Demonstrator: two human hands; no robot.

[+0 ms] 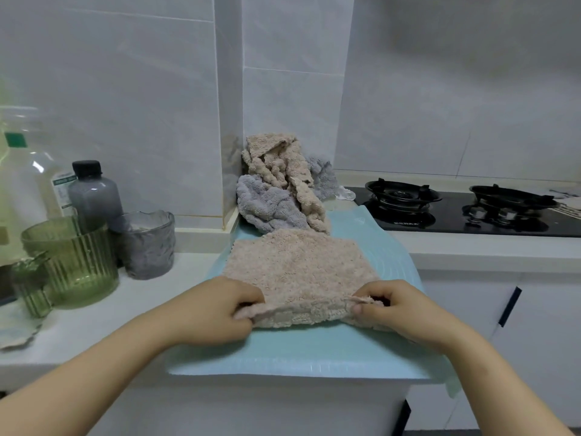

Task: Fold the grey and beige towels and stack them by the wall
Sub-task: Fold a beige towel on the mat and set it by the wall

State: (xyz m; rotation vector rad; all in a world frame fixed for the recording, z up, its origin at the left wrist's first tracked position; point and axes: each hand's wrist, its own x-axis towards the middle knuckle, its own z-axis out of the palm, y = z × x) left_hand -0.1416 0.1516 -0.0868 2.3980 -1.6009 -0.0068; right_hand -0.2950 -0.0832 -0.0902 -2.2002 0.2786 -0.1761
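Head view: the near corners of the beige towel (pixel 298 265), spread on the blue mat (pixel 314 350), are pinched by left hand (pixel 217 309) and right hand (pixel 396 306). Both corners should be lifted together and laid squarely on the far edge. Unfolded towels (pixel 279 190), apparently grey and beige, are heaped by the wall.

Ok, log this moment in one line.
beige towel on mat; left hand pinches near edge; right hand pinches near edge; pile unfolded by wall

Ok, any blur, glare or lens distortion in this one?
Head view: soft even light, no hard shadows; wide-angle bows the wall seams; bottle at far left smears green; flat towel, left hand and right hand fairly sharp; reflections on the hob.
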